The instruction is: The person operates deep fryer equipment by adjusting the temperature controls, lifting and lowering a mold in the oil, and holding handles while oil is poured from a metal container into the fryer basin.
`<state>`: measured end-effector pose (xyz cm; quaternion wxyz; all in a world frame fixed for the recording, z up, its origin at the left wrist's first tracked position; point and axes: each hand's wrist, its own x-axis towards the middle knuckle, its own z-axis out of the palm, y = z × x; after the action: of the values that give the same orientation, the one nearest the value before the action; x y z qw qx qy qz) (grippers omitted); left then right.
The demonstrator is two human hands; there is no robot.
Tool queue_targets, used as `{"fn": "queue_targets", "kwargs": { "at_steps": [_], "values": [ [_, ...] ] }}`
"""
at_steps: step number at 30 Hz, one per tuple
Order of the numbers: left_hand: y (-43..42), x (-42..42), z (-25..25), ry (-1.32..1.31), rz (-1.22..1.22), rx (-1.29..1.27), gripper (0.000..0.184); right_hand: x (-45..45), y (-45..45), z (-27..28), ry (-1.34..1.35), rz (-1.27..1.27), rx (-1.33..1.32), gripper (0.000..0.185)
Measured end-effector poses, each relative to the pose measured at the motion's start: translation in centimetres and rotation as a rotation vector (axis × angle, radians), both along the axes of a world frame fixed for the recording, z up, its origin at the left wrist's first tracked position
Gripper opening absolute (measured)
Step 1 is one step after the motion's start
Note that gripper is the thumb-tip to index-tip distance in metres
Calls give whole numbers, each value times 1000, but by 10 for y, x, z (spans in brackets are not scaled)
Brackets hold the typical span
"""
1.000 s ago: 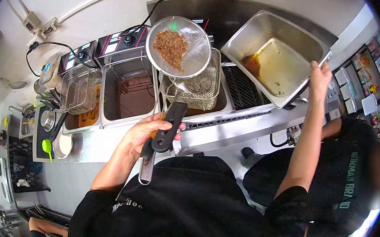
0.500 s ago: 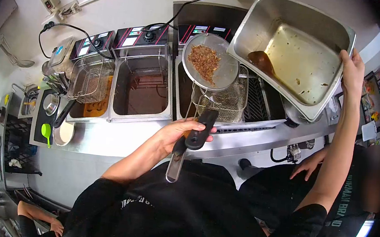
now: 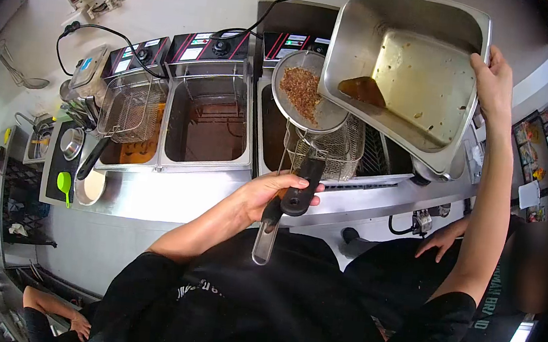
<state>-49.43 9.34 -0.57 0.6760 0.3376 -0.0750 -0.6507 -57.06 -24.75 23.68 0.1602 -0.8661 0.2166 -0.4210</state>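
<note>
My left hand (image 3: 281,195) is wrapped round the black handle (image 3: 304,186) of a round mesh strainer (image 3: 333,114), together with a second handle. Brown crumbs (image 3: 301,92) lie in the strainer. Beneath it, a wire basket (image 3: 339,152) sits over the right fryer tank (image 3: 273,131). My right hand (image 3: 493,84) grips the right rim of a deep steel pan (image 3: 405,71), tilted with its lower left corner by the strainer. A little brownish oil (image 3: 362,91) pools in that corner, and bits stick to the pan's bottom.
A middle fryer tank (image 3: 205,127) holds dark liquid. Over the left tank hangs another wire basket (image 3: 132,109). A green scoop (image 3: 64,182) and white bowl (image 3: 91,186) stand at the counter's left. One person (image 3: 436,281) is at the right, another's arm (image 3: 59,309) at lower left.
Within the view, the strainer and pan have moved right and the pan up. The pan now overlaps the strainer's right edge, and its oil pool has shifted. Both hands keep their holds.
</note>
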Motion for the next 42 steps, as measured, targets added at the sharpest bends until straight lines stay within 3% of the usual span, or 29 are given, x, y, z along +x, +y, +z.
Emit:
{"fn": "queue_targets", "kwargs": {
  "at_steps": [3, 19, 42],
  "values": [
    [-1, 1, 3, 6, 25, 8, 44, 4, -8, 2, 109, -37, -56, 28],
    [-7, 2, -8, 49, 26, -46, 41, 28, 28, 8, 115, -60, -333, 32],
    [-4, -3, -13, 58, 135, 4, 45, 42, 62, 5, 161, -55, -301, 28]
  ]
}}
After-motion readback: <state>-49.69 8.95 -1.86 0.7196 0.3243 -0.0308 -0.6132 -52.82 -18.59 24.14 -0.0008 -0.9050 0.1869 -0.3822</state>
